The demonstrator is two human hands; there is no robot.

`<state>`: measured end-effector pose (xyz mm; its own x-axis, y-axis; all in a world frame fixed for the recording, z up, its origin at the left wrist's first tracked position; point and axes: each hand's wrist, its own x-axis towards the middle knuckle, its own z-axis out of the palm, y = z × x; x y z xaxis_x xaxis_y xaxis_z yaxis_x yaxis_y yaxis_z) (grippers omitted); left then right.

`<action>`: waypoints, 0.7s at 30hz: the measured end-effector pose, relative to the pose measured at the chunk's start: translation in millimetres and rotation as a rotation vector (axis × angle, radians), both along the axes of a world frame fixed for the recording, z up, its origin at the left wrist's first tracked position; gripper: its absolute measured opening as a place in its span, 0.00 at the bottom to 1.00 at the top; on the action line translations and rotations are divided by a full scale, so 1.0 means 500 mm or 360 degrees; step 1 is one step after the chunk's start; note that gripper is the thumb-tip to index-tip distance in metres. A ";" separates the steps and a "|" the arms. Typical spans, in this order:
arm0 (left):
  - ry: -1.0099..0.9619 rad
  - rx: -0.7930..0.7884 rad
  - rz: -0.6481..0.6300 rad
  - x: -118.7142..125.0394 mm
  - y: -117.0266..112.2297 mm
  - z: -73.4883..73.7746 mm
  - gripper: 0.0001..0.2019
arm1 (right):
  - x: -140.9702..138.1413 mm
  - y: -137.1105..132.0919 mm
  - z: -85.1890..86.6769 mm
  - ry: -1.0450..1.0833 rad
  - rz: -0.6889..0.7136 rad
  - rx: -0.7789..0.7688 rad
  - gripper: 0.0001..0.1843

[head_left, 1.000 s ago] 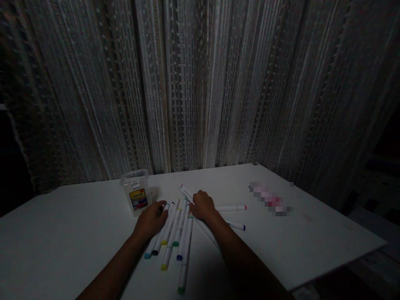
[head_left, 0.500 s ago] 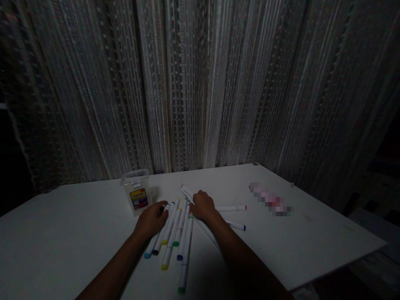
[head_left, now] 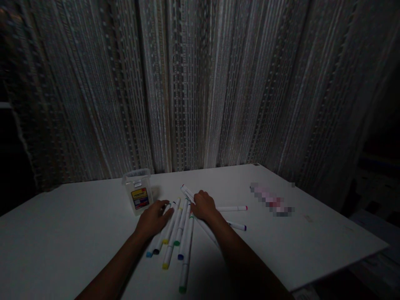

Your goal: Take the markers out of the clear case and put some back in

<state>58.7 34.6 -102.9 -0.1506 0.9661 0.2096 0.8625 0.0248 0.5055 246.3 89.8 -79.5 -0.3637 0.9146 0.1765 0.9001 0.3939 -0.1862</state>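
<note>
Several white markers with coloured ends lie in a loose, fanned pile [head_left: 177,227] on the white table. At its left side, my left hand [head_left: 153,218] curls over a light-blue-ended marker [head_left: 150,252], thumb across the top beside a black-ended one [head_left: 157,251]. My right hand [head_left: 203,206] is closed over markers at the pile's far right, its fingers bent down. From under it a white marker [head_left: 186,191] points up and left; its grip is partly hidden. Green-ended [head_left: 184,273] and yellow-ended [head_left: 167,257] markers stick out toward me.
A clear plastic tub [head_left: 138,193] with a yellow and blue label stands behind my left hand. Right of my right hand lie a pink-ended marker [head_left: 233,208] and a purple-ended marker [head_left: 239,226]. A blurred pink item [head_left: 270,200] is farther right. A curtain [head_left: 200,83] hangs behind the table.
My left thumb has shifted right over the leftmost markers, and the light-blue-ended marker has slid slightly. My right hand stays nearly still.
</note>
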 end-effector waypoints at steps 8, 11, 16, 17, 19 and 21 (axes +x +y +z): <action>0.0070 0.0008 -0.0021 -0.002 0.003 -0.001 0.18 | 0.001 -0.002 0.000 -0.0002 0.0017 0.0036 0.14; 0.0070 0.0030 -0.0050 -0.003 0.003 -0.003 0.18 | 0.002 -0.003 0.003 -0.0020 0.0016 0.0021 0.14; 0.0084 0.0040 -0.0087 -0.006 0.005 -0.007 0.18 | 0.000 -0.003 0.004 -0.0030 -0.0001 -0.0014 0.14; 0.0088 0.0044 -0.0094 -0.007 0.005 -0.008 0.18 | 0.000 -0.002 0.004 -0.0031 -0.0003 -0.0015 0.14; 0.0096 0.0051 -0.0116 -0.008 0.007 -0.008 0.18 | 0.000 -0.002 0.003 -0.0036 -0.0004 -0.0025 0.14; 0.0103 0.0041 -0.0137 -0.010 0.008 -0.009 0.18 | 0.000 -0.001 0.002 -0.0036 0.0000 -0.0039 0.14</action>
